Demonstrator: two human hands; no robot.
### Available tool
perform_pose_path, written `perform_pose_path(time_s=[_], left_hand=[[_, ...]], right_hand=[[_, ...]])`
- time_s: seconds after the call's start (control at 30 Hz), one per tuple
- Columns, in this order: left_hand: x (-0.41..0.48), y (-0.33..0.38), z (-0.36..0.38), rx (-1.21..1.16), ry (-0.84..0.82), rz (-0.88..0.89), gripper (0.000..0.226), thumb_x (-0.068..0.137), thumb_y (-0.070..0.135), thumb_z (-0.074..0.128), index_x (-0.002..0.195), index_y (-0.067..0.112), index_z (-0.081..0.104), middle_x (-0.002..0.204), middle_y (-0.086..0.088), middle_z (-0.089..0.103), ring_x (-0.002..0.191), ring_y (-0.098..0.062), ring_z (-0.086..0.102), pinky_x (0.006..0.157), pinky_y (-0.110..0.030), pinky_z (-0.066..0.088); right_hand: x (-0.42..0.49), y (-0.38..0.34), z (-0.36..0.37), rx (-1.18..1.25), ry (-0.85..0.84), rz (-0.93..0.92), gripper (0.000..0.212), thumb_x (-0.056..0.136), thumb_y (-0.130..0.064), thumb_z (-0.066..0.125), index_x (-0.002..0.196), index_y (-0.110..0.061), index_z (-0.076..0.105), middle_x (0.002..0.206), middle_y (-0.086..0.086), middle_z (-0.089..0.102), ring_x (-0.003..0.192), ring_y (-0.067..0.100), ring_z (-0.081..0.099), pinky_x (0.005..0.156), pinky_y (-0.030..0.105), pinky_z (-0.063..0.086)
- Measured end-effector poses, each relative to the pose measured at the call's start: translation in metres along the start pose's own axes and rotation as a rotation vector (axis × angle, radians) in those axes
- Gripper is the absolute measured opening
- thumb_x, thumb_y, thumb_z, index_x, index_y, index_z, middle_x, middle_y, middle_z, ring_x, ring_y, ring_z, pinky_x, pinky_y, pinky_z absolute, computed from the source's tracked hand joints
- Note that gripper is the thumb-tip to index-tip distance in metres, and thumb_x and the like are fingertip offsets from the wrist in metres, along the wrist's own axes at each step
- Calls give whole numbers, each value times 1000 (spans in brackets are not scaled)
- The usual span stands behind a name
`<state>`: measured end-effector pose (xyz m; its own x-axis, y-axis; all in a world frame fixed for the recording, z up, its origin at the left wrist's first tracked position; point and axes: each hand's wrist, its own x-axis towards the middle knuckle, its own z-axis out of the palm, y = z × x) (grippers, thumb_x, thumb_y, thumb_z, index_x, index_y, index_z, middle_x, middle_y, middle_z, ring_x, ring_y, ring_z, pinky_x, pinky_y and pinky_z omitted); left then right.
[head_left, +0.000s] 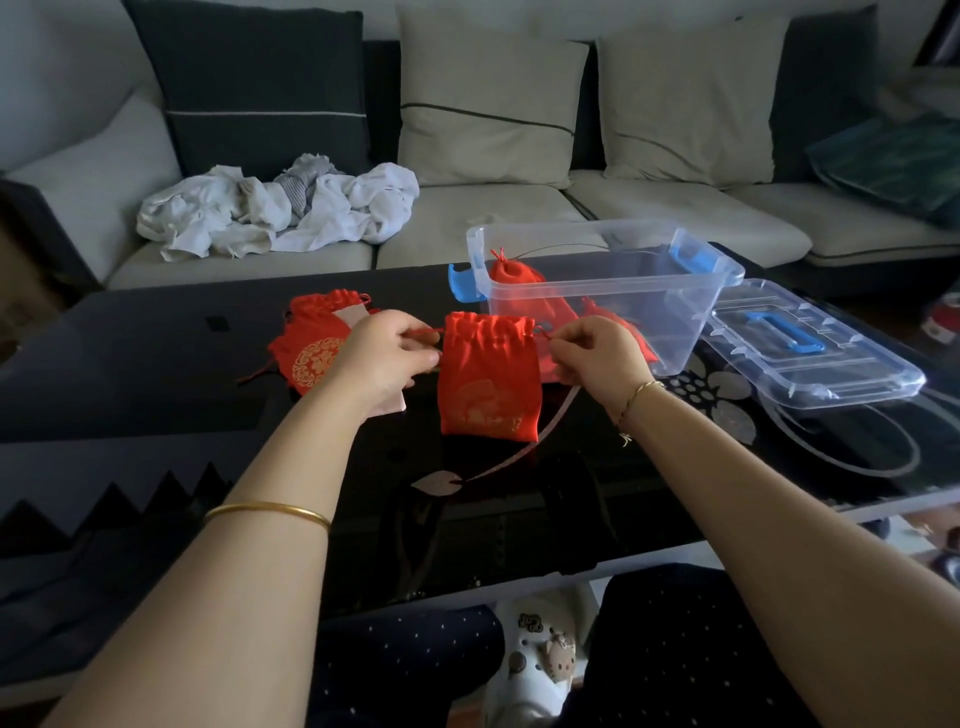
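We have the red drawstring pouch (488, 389) squarely between our two hands, and that placing is what the next pull depends on. It stands on the dark glass surface (156, 353) with its gathered mouth at the far end and its gold-printed base towards us, so its long axis runs away from our body. The drawstring (427, 332) leaves the mouth sideways, across that axis.

Our left hand (384, 358) pinches the cord just off the pouch's left top corner. Our right hand (597, 353) pinches the other end just off the right top corner, fingers curled tight. The two hands are apart, about level with each other and equally near the pouch, so neither leads.

We judge that the mouth, already puckered, closes fully only if both hands draw outward, left and right, at an even rate. An uneven pull would likely drag the pouch sideways or tip it.

The clear storage bin (675, 291) sits beyond our right hand with more red pouches (511, 278) inside, so the right hand has the shorter path there. Its lid (831, 374) lies further right. Another red pouch (311, 353) lies flat behind our left hand.
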<state>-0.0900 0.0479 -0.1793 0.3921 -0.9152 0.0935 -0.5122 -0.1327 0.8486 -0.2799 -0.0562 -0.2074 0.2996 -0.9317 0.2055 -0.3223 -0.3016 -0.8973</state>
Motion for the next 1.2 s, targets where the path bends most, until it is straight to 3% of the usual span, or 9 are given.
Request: perform_pose_path(time_s=[0.07, 0.2, 0.43, 0.7, 0.8, 0.9, 1.0, 1.13, 1.2], left_hand=[[0, 1, -4, 62, 23, 19, 19, 93, 4, 52, 110, 6, 60, 95, -5, 67, 84, -12, 63, 62, -18, 45], [-1, 4, -9, 112, 64, 51, 19, 96, 4, 45, 104, 2, 62, 88, -6, 67, 70, -7, 61, 52, -8, 45], [-1, 1, -17, 109, 176, 49, 15, 93, 15, 55, 87, 15, 69, 78, 4, 64, 70, -8, 58, 60, -21, 41], [5, 1, -14, -282, 182, -263, 25, 94, 20, 52, 74, 14, 66, 67, 2, 54, 59, -8, 45, 50, -21, 33], [6, 6, -17, -643, 241, -417, 28, 90, 16, 45, 63, 13, 50, 50, 4, 41, 41, -6, 33, 39, -18, 24], [3, 7, -20, -975, 262, -498, 32, 91, 17, 40, 58, 17, 39, 37, 8, 33, 29, -5, 27, 32, -16, 21], [0, 16, -16, -1115, 298, -444, 30, 91, 18, 43, 61, 17, 46, 52, 6, 45, 38, -5, 36, 39, -16, 28], [-3, 35, -15, -1017, 109, -138, 29, 98, 28, 41, 71, 21, 50, 99, 9, 70, 95, -6, 64, 73, -23, 40], [-6, 46, -11, -891, 19, -34, 28, 99, 26, 39, 74, 21, 51, 90, 7, 72, 91, -9, 67, 75, -26, 40]], right_hand=[[1, 2, -3, -75, 28, -37, 16, 84, -5, 61, 74, -17, 59, 73, 3, 62, 72, 24, 62, 76, 41, 56], [1, 2, -7, -316, 90, -152, 5, 83, -5, 62, 82, -9, 65, 78, 4, 64, 78, 24, 64, 76, 36, 54], [3, 2, -11, -306, 118, -125, 16, 90, -8, 52, 78, -3, 62, 73, 11, 67, 71, 27, 65, 74, 43, 56], [1, -4, -13, 191, -11, 225, 29, 97, -21, 44, 72, -9, 53, 63, 3, 49, 53, 15, 42, 51, 25, 40], [5, -7, -17, 644, 0, 493, 34, 98, -21, 42, 64, -16, 46, 55, -2, 40, 51, 9, 33, 52, 21, 29], [7, -5, -20, 862, 51, 696, 38, 98, -23, 38, 60, -18, 40, 43, -6, 37, 49, 6, 29, 51, 17, 25], [4, -12, -17, 894, 133, 660, 36, 97, -19, 39, 61, -18, 41, 54, -5, 36, 48, 7, 29, 49, 17, 28], [-1, -33, -18, 693, 208, 349, 32, 95, -17, 46, 63, -14, 48, 58, 1, 39, 48, 11, 33, 47, 23, 31], [-5, -47, -15, 613, 157, 221, 32, 95, -19, 48, 64, -13, 53, 57, 0, 42, 48, 11, 36, 49, 25, 32]])
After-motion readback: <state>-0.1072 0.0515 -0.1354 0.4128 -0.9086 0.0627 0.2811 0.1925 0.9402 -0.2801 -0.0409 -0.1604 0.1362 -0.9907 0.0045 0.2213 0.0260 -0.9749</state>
